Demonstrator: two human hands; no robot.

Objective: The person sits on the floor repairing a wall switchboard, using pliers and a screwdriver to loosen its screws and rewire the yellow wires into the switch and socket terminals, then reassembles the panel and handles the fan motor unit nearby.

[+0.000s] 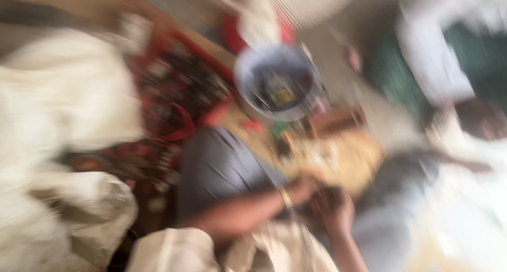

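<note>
The whole view is heavily blurred by motion. My left hand (303, 187), with a yellowish band at the wrist, reaches in from the lower left. My right hand (335, 210) comes up from the bottom edge. The two hands meet over a small dark thing (320, 194) between my grey-clad knees (222, 166); what it is and who grips it is too smeared to tell. Just beyond the hands lies a tan wooden board (343, 156) with small coloured bits on it.
A round pale bowl (248, 77) of dark small parts stands beyond the board. A red tray (174, 92) of dark parts is at the left, beside white sacks (63, 92). A fan (311, 3) is at the top; another person in white (475, 145) is at the right.
</note>
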